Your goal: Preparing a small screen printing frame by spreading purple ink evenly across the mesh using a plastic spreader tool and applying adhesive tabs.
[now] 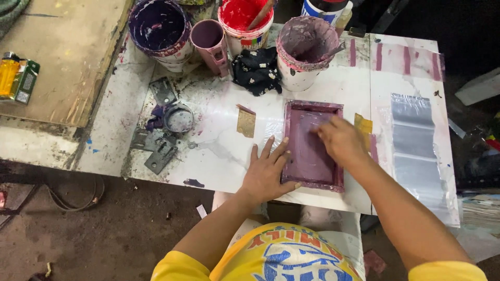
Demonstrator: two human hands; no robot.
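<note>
Pressing flat with spread fingers, left hand [266, 174] steadies the rectangular purple-stained printing frame [312, 179]; right hand [338, 140], fingers curled inside it, grip unclear; beyond the fingertips, white bucket of red paint [240, 15].

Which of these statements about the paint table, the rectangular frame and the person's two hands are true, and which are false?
1. The left hand lies flat on the left edge of the purple-stained rectangular frame. True.
2. The right hand grips the red paint bucket. False: it is inside the frame, at its mesh; the bucket stands at the back of the table.
3. A black cloth with pale spots lies between the buckets and the frame. True.
4. The frame sits on the brown wooden board. False: it rests on the white paint-smeared table.
5. Clear plastic sheets lie right of the frame. True.
</note>
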